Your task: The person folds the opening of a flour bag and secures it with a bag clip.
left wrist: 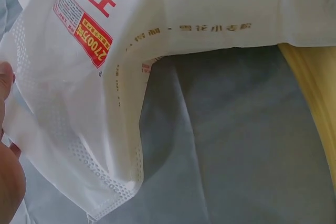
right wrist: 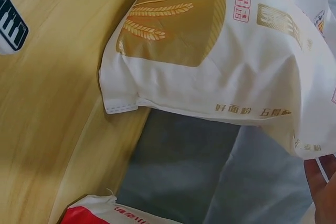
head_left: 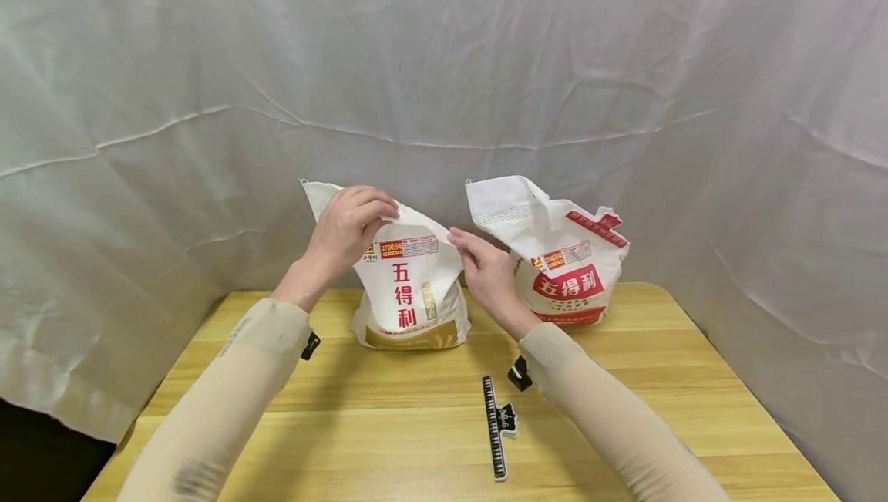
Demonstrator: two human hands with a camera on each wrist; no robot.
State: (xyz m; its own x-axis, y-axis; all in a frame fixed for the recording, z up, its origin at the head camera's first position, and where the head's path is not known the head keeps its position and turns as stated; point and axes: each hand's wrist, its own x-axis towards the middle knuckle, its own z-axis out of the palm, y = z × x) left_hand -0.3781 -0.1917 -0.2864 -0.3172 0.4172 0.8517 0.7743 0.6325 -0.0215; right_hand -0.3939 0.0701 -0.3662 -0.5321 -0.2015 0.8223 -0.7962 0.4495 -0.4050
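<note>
A white flour bag [head_left: 375, 298] with red lettering and a gold band at its base stands upright on the table. My left hand [head_left: 349, 220] grips the bag's top edge left of its middle, and a loose corner sticks up beyond it. At the top right corner, my right hand [head_left: 489, 271] pinches the same edge between thumb and fingers. In the left wrist view the bag's upper part [left wrist: 79, 103] slants and creases below the hand. From the right wrist, the bag's side [right wrist: 252, 77] shows gold wheat ears and print.
To the right, a second flour bag [head_left: 523, 294] with red print carries a red clip [head_left: 597, 227] across its folded top. A black-and-white piano-key clip [head_left: 494, 429] lies on the wooden table [head_left: 388, 425] in front. Grey cloth [head_left: 430, 62] hangs behind and at both sides.
</note>
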